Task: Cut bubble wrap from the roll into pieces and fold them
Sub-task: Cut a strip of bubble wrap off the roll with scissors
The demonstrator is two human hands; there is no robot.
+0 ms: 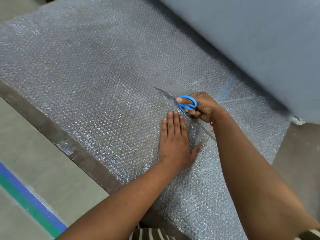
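Note:
A wide sheet of clear bubble wrap [97, 70] lies spread flat over a table and runs up to the big roll [259, 40] at the upper right. My right hand [202, 108] grips blue-handled scissors [186, 103], their blades pointing up-left through the sheet. A cut line trails back from the scissors toward me. My left hand [174, 141] lies flat, fingers together, pressing the wrap down just left of the cut, beside the scissors.
The table's dark metal edge [57, 134] runs diagonally at the left. Beyond it is grey floor with a blue and green stripe [26, 196]. Bare floor [301, 158] shows at the right, past the wrap's edge.

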